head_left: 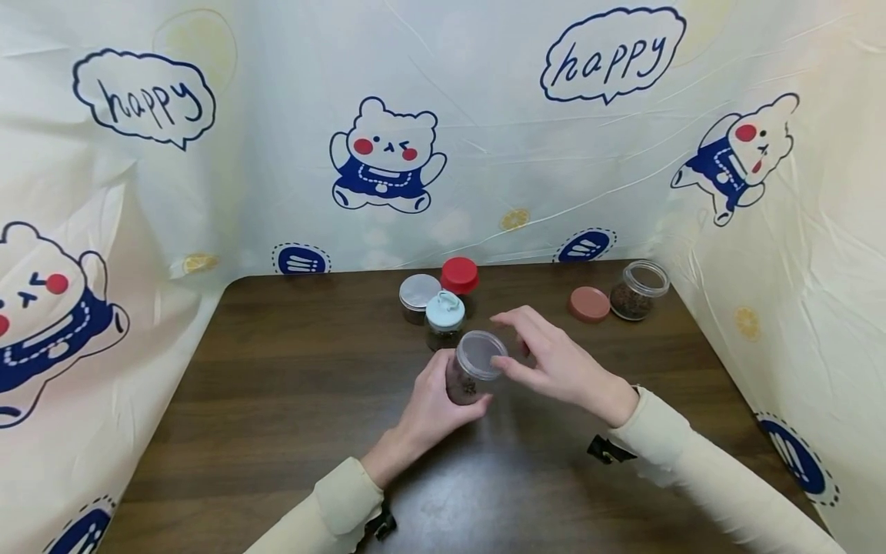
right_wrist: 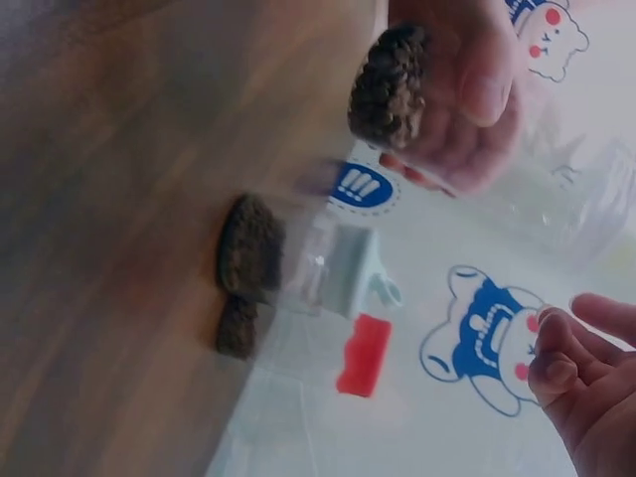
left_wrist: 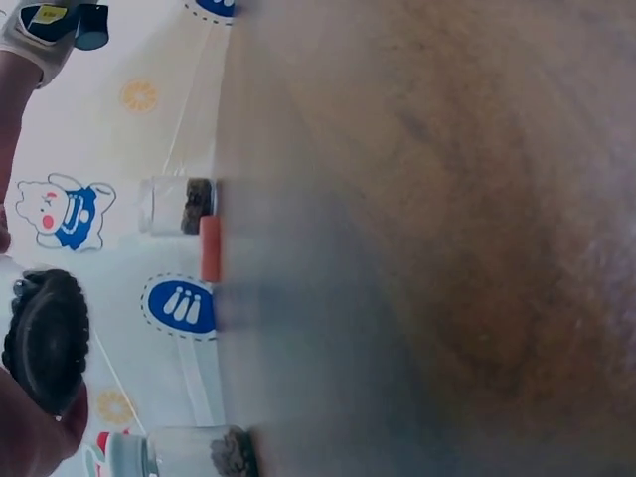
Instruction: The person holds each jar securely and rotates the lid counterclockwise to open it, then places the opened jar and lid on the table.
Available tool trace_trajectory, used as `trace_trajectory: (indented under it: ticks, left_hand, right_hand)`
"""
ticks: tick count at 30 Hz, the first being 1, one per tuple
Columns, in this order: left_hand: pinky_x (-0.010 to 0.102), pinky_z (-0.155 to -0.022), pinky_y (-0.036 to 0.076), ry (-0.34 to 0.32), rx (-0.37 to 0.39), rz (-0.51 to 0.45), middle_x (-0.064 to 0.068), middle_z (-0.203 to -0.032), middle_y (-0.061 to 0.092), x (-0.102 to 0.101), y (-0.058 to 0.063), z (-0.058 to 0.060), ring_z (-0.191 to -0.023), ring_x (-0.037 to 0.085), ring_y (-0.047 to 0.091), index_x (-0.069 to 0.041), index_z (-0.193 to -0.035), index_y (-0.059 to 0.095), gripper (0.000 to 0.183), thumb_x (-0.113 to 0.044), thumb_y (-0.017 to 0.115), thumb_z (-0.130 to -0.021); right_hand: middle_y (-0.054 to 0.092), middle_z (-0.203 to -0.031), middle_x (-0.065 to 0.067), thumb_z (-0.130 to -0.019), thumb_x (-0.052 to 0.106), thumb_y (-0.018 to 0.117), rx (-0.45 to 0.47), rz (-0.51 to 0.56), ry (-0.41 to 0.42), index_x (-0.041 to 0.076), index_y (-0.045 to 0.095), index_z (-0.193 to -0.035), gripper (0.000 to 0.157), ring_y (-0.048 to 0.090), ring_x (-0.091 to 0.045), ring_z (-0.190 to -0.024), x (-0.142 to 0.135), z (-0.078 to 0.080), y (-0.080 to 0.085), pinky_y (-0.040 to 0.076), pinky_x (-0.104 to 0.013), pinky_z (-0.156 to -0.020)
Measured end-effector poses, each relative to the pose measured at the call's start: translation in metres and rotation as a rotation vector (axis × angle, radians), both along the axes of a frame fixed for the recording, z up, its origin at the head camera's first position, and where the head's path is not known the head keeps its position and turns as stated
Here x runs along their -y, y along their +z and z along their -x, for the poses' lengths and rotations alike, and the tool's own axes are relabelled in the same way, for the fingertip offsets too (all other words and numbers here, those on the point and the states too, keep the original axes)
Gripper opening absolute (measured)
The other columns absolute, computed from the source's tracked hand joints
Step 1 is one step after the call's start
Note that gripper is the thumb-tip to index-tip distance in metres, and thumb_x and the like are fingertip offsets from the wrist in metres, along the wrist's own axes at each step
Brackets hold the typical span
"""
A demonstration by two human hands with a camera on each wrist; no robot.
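My left hand (head_left: 432, 396) grips a clear jar (head_left: 465, 383) around its side, lifted over the table and tilted. Dark granular contents (right_wrist: 390, 87) lie at the jar's bottom in the right wrist view. The jar's round top (head_left: 482, 354) looks translucent grey in the head view. My right hand (head_left: 554, 362) is beside that top, fingers apart and loosely bent, its thumb overlapping the rim in the head view. From the right wrist, the right hand (right_wrist: 596, 383) shows beyond the jar's top with nothing in its fingers.
Behind the held jar stand a jar with a light blue lid (head_left: 445, 310), one with a silver lid (head_left: 419, 291) and one with a red lid (head_left: 460, 275). At the back right, a pinkish lid (head_left: 589, 305) lies beside an uncovered jar (head_left: 633, 300) with dark contents. Printed sheets surround the wooden table (head_left: 277, 400).
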State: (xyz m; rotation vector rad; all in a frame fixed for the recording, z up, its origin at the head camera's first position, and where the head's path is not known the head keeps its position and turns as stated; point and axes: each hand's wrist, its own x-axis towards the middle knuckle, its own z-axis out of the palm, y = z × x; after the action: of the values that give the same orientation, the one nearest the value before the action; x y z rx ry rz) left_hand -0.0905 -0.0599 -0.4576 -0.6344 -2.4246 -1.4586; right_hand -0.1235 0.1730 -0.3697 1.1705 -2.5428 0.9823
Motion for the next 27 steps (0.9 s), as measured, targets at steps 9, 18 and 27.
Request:
trace_trajectory:
  ticks: [9,18,27]
  left_hand:
    - [0.037,-0.092,0.055,0.051,-0.083,-0.178,0.004,-0.117,0.067,0.000,-0.003,-0.005,-0.106,0.021,0.067,-0.007,-0.128,0.057,0.070,-0.018,0.093,-0.070]
    - [0.039,-0.093,0.055,0.075,-0.122,-0.209,0.008,-0.117,0.068,0.000,-0.001,-0.005,-0.105,0.025,0.068,-0.004,-0.127,0.058,0.071,-0.016,0.094,-0.067]
    - [0.040,-0.090,0.056,0.074,-0.163,-0.197,0.008,-0.116,0.068,0.002,-0.006,-0.005,-0.103,0.025,0.068,-0.005,-0.126,0.058,0.065,-0.016,0.090,-0.070]
  right_hand:
    - [0.058,-0.131,-0.002,-0.102,0.036,0.067,-0.031,0.002,0.027,0.011,0.056,-0.140,0.047,0.051,-0.007,-0.083,-0.002,0.000,0.007,0.049,-0.024,-0.067]
    - [0.058,-0.132,-0.003,-0.102,0.037,0.067,-0.058,0.019,0.049,0.011,0.056,-0.140,0.047,0.054,-0.010,-0.084,0.001,-0.001,0.009,0.049,-0.023,-0.070]
    - [0.059,-0.129,-0.004,-0.098,0.040,0.073,-0.094,-0.015,0.091,0.009,0.058,-0.139,0.053,0.056,-0.009,-0.087,0.013,-0.003,0.028,0.054,-0.026,-0.072]
